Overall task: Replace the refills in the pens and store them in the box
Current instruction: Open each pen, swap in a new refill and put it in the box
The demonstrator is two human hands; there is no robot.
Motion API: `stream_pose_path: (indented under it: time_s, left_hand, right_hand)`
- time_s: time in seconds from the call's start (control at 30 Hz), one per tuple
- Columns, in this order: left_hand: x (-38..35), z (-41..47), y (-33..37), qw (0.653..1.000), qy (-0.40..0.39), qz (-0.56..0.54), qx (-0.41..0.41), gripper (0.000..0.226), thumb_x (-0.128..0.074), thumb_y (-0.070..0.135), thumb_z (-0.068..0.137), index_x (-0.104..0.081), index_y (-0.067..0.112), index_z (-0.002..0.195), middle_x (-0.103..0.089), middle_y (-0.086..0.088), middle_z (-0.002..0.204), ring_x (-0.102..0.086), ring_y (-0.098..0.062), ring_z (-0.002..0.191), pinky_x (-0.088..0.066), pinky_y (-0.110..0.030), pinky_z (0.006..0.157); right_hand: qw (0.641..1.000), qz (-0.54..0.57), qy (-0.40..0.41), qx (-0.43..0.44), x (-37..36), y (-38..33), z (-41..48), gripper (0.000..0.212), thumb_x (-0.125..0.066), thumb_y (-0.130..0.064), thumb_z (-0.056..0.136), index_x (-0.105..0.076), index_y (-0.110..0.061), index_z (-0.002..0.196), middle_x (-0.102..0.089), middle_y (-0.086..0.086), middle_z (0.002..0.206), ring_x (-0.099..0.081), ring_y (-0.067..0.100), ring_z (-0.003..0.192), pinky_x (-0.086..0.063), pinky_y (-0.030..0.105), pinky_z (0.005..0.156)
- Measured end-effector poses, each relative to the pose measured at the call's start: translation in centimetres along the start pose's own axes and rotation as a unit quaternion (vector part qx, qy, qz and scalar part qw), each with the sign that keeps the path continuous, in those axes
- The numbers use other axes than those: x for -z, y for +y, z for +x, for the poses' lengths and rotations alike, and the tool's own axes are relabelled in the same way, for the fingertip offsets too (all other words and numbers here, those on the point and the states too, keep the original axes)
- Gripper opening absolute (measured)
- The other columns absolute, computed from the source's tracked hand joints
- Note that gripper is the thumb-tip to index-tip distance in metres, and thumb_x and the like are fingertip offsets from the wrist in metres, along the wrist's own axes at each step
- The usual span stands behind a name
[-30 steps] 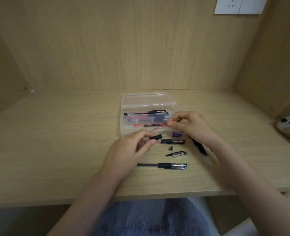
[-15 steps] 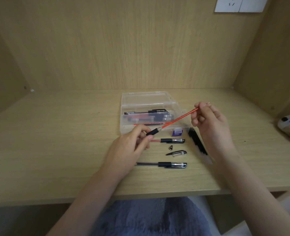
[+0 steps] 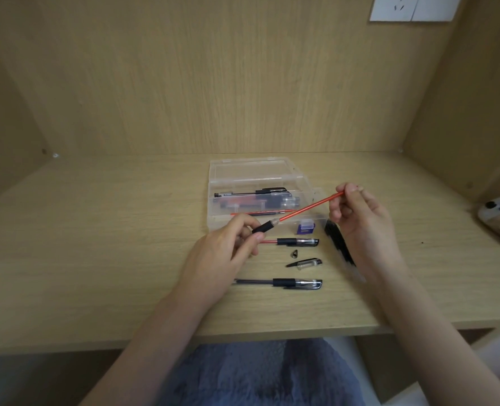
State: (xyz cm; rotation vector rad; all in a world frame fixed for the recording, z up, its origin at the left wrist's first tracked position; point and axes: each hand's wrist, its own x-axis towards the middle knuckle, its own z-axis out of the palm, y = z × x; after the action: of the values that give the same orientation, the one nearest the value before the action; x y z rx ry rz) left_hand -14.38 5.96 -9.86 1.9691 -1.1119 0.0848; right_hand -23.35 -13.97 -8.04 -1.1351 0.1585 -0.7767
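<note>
Ok, left hand (image 3: pixel 222 256) grips black pen barrel (image 3: pixel 263 228); red refill (image 3: pixel 307 208) sticks out toward 2 o'clock, right hand (image 3: pixel 360 221) pinching its end.

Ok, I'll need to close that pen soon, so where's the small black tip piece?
Head view: the tip piece lies on the desk right of the left hand, between the red pen and the loose cap.
</note>
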Motion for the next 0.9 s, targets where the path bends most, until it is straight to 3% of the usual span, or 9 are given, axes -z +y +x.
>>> stream_pose_path:
  time_s: [0.57,0.77,0.9]
  left_hand:
    - [0.0,0.1,-0.2,1.000,-0.003,0.001,0.000,0.005,-0.048,0.036,0.091,-0.048,0.038,0.095,-0.062,0.018,0.071,-0.057,0.005,0.062,-0.049,-0.027,0.065]
    - [0.1,0.1,-0.3,1.000,0.000,0.009,0.010,0.005,-0.050,0.037,0.090,-0.050,0.036,0.095,-0.062,0.018,0.070,-0.056,0.006,0.061,-0.049,-0.026,0.064]
    - [0.0,0.1,0.0,1.000,-0.004,0.014,0.010,0.006,-0.051,0.037,0.089,-0.051,0.037,0.095,-0.062,0.019,0.071,-0.057,0.005,0.063,-0.050,-0.028,0.065]
  right_hand:
    - [1.000,0.017,-0.003,-0.010,-0.1,0.4,-0.2,0.020,-0.039,-0.015,0.099,-0.056,-0.008,0.090,-0.058,-0.002,0.062,-0.047,0.009,0.057,-0.042,0.016,0.059]
    - [0.999,-0.048,-0.016,0.003,-0.1,-0.1,-0.4,0.019,-0.042,-0.017,0.099,-0.058,-0.008,0.093,-0.058,0.002,0.070,-0.047,0.011,0.062,-0.042,0.019,0.063]
    - [0.979,-0.180,-0.097,-0.015,-0.9,-0.2,-1.6,0.016,-0.054,-0.016,0.091,-0.069,-0.011,0.093,-0.067,0.000,0.078,-0.056,0.009,0.068,-0.047,0.017,0.068]
